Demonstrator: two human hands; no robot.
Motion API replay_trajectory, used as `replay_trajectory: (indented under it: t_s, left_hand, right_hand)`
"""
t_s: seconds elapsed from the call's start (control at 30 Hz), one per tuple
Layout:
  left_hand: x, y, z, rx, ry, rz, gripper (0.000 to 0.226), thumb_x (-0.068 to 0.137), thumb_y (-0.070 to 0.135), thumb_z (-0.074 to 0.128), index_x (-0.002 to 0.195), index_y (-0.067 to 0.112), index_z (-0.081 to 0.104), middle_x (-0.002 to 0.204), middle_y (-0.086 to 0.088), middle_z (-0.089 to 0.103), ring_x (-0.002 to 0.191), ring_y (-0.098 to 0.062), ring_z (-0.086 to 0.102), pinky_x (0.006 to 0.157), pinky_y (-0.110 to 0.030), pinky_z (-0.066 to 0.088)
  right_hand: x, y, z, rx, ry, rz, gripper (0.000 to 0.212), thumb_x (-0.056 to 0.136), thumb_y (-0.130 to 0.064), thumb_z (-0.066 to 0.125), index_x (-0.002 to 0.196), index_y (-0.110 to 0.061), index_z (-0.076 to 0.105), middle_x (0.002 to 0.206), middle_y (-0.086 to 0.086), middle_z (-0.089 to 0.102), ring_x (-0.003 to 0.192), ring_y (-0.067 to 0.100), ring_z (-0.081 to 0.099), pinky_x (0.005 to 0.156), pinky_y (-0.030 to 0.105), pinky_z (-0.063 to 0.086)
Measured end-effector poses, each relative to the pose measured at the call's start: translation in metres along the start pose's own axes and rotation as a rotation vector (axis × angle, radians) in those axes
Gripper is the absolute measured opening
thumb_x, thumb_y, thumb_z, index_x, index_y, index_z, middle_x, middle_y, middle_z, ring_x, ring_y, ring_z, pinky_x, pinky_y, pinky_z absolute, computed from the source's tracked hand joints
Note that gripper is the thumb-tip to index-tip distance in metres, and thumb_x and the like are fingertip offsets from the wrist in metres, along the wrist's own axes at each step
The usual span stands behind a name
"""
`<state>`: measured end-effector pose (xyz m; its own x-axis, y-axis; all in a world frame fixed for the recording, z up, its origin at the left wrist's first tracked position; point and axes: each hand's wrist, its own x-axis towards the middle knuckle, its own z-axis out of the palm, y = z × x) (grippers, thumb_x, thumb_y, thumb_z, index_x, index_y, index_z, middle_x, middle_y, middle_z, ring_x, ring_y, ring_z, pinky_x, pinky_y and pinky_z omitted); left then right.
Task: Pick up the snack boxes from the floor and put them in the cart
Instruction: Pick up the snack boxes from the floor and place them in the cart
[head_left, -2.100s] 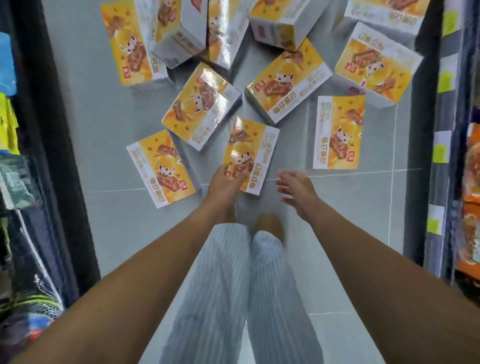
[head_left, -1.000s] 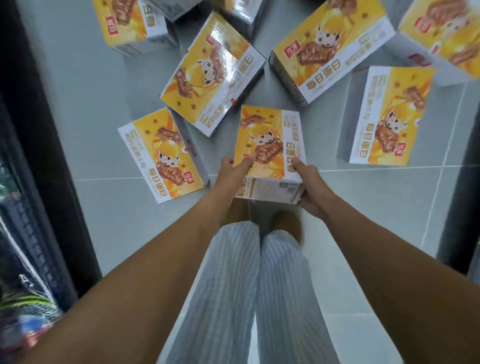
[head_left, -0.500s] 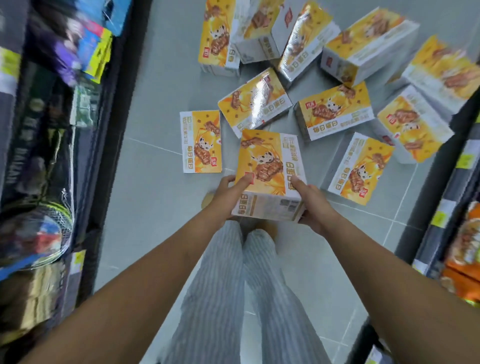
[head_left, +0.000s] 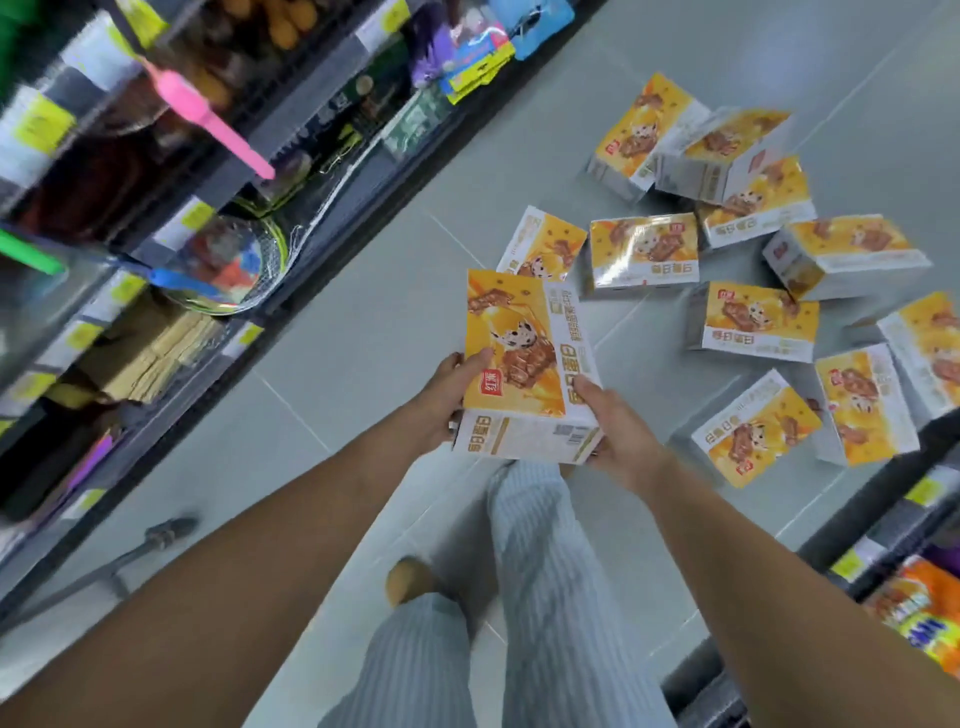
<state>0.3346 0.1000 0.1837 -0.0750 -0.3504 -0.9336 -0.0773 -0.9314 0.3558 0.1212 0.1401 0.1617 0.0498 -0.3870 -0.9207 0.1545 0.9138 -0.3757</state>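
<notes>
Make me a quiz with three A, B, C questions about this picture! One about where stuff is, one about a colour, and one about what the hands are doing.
1. Where do the other snack boxes lie?
A. on a shelf
B. on the grey floor
C. in a cart

2. What colour is most of the held box's front?
A. orange-yellow
B. green
C. black

3. How is the held box held?
A. by one hand alone
B. it lies on the floor
C. between both hands

Answers:
1 B: they lie scattered on the grey floor.
2 A: its printed face is orange-yellow with a white edge.
3 C: the left hand and the right hand grip opposite sides, above the floor.
</notes>
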Motion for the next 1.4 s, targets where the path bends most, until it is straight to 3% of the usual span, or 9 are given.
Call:
replay_trajectory:
  t_s: [0.17,0.3,0.5,0.67,0.83,0.97,1.1,1.2,1.4]
  left_hand:
    - [-0.07,-0.052,-0.074,-0.13,0.067,0.081,0.065,0.071,0.064,0.06,0.124,0.028,0.048,0.112,-0.007,0.069,0.103,-0.028,0.062,0.1,-0.053,0.041]
    - [-0.14,-0.114,-0.149,-0.261,0.165,0.15,0.069,0.066,0.062,0.062,0.125,0.028,0.049,0.113,-0.008,0.069,0.098,-0.027,0.063,0.099,-0.048,0.043]
    - [-0.241,-0.201,-0.252,-0.459,0.32,0.242,0.085,0.053,0.063,0.067,0.126,0.021,0.056,0.105,-0.007,0.073,0.099,-0.03,0.069,0.097,-0.053,0.048]
    - [-0.321,-0.259,-0.306,-0.644,0.418,0.298,0.047,0.077,0.054,0.058,0.111,0.022,0.062,0.097,-0.006,0.072,0.096,-0.028,0.065,0.104,-0.05,0.04]
    - [-0.378,-0.316,-0.345,-0.803,0.545,0.388,0.029,0.093,0.039,0.051,0.108,0.017,0.063,0.085,-0.002,0.072,0.081,-0.021,0.065,0.085,-0.037,0.049]
    - [-0.43,-0.366,-0.381,-0.879,0.647,0.431,0.041,0.094,0.035,0.051,0.129,0.013,0.049,0.102,-0.002,0.064,0.085,-0.015,0.061,0.076,-0.029,0.048]
    - [-0.471,-0.418,-0.417,-0.939,0.721,0.435,0.05,0.092,0.043,0.053,0.136,0.021,0.047,0.135,-0.003,0.054,0.118,-0.021,0.055,0.104,-0.041,0.041]
    - [-0.489,-0.443,-0.436,-1.02,0.74,0.456,0.036,0.092,0.042,0.054,0.123,0.024,0.054,0.119,-0.006,0.065,0.086,-0.017,0.069,0.079,-0.029,0.054]
    - [-0.504,-0.486,-0.482,-1.101,0.748,0.406,0.024,0.09,0.044,0.054,0.089,0.023,0.064,0.075,0.001,0.075,0.079,-0.024,0.067,0.088,-0.038,0.05]
  right_hand:
    - [-0.04,0.026,0.078,-0.171,-0.152,-0.017,0.08,0.072,-0.062,0.066,0.135,-0.016,0.049,0.12,0.012,0.068,0.097,0.027,0.07,0.071,0.037,0.057]
    - [-0.084,0.064,0.158,-0.297,-0.36,0.024,0.041,0.091,-0.052,0.051,0.121,-0.027,0.06,0.106,0.001,0.073,0.089,0.019,0.07,0.075,0.035,0.055]
    - [-0.155,0.098,0.287,-0.456,-0.456,0.06,0.035,0.092,-0.048,0.053,0.116,-0.026,0.064,0.119,0.005,0.068,0.107,0.03,0.063,0.096,0.05,0.047]
    - [-0.214,0.125,0.395,-0.626,-0.53,0.032,0.036,0.097,-0.052,0.042,0.098,-0.025,0.066,0.083,-0.001,0.076,0.071,0.015,0.073,0.067,0.032,0.054]
    - [-0.256,0.171,0.476,-0.712,-0.549,-0.081,0.027,0.095,-0.044,0.053,0.099,-0.021,0.067,0.085,0.003,0.076,0.075,0.019,0.073,0.082,0.042,0.056]
    - [-0.29,0.219,0.534,-0.793,-0.628,-0.129,0.026,0.095,-0.042,0.053,0.104,-0.021,0.066,0.094,0.004,0.074,0.082,0.021,0.071,0.093,0.047,0.052]
    - [-0.32,0.269,0.587,-0.901,-0.672,-0.138,0.028,0.094,-0.046,0.053,0.103,-0.022,0.066,0.096,0.004,0.074,0.085,0.022,0.07,0.094,0.047,0.053]
    - [-0.329,0.291,0.616,-0.991,-0.7,-0.125,0.03,0.094,-0.052,0.05,0.098,-0.027,0.065,0.079,-0.004,0.076,0.071,0.014,0.072,0.071,0.031,0.058]
    - [-0.338,0.326,0.678,-1.174,-0.779,-0.102,0.038,0.093,-0.06,0.043,0.098,-0.03,0.065,0.082,-0.006,0.076,0.085,0.015,0.069,0.08,0.033,0.052]
